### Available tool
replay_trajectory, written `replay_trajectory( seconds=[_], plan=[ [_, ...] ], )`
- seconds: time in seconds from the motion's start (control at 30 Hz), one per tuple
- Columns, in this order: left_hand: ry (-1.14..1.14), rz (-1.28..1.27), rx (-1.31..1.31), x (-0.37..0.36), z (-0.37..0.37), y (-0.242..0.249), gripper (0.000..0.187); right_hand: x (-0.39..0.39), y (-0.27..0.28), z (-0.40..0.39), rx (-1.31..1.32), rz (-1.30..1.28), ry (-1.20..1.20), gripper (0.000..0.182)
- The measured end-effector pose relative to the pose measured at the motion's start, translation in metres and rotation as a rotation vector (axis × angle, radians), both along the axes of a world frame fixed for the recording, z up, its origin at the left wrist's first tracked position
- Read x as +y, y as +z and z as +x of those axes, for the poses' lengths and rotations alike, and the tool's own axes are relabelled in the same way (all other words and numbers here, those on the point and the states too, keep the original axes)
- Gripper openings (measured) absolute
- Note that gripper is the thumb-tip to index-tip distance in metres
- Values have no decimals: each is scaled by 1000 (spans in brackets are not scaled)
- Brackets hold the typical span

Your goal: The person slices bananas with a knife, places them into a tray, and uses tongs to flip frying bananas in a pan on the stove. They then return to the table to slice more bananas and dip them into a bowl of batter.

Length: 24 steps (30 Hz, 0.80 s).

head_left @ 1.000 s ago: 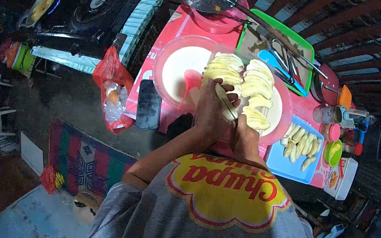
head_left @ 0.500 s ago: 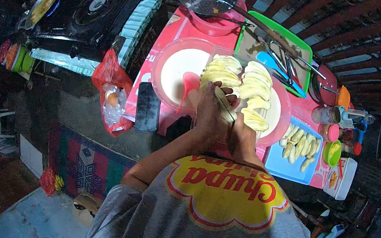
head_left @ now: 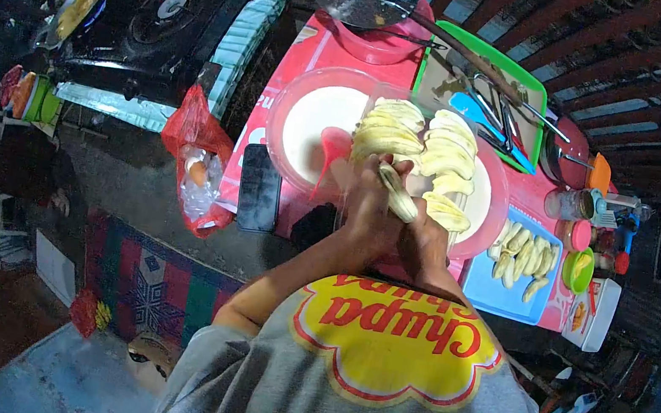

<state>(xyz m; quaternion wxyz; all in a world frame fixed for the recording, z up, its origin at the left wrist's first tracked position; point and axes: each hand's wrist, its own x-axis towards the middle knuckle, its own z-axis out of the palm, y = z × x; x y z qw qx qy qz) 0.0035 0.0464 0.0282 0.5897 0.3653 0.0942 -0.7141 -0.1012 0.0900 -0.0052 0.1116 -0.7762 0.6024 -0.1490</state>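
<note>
A peeled banana (head_left: pixel 397 194) with dark lines along its length lies in my left hand (head_left: pixel 367 203), whose fingers wrap round it. My right hand (head_left: pixel 426 242) is closed at the banana's lower end; whether it also grips a thin tool is hidden. Just beyond my hands, a clear container (head_left: pixel 426 127) holds two rows of flattened, sliced bananas (head_left: pixel 451 143). It rests over two pink basins (head_left: pixel 278 126) of creamy white batter (head_left: pixel 317 123). A pink ladle (head_left: pixel 334 149) leans in the left basin. Whole peeled bananas (head_left: pixel 521 256) lie on a blue tray (head_left: pixel 476 292) to the right.
A phone (head_left: pixel 261 187) and a red plastic bag (head_left: pixel 192 130) with eggs lie at the left. Further left are a stove (head_left: pixel 156 27) and a pan (head_left: pixel 86 3). Another person (head_left: pixel 20 169) is at far left. A green tray (head_left: pixel 537 109) holds utensils; jars (head_left: pixel 574 204) stand right.
The banana has turned in my left hand, so more of its lined side shows. My right hand has shifted slightly right and down. A person has come into view at far left.
</note>
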Motion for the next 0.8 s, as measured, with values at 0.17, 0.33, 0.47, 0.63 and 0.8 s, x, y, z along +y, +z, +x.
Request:
replay_trajectory(
  seconds=[0.17, 0.33, 0.47, 0.63, 0.8],
  plan=[
    [-126, 16, -73, 3, 3, 15, 27, 0, -9, -4, 18, 70, -31, 25],
    [-131, -56, -90, 5, -1, 2, 26, -1, -18, -7, -1, 18, 6, 27],
    [-40, 10, -60, -2, 4, 16, 28, 1, -11, -12, 41, 151, 23, 28],
    [171, -70, 29, -13, 24, 9, 37, 20, 31, -18, -22, 201, 34, 20],
    [113, -66, -36, -8, 19, 11, 40, 22, 41, -14, -130, 137, 14, 17]
  ],
)
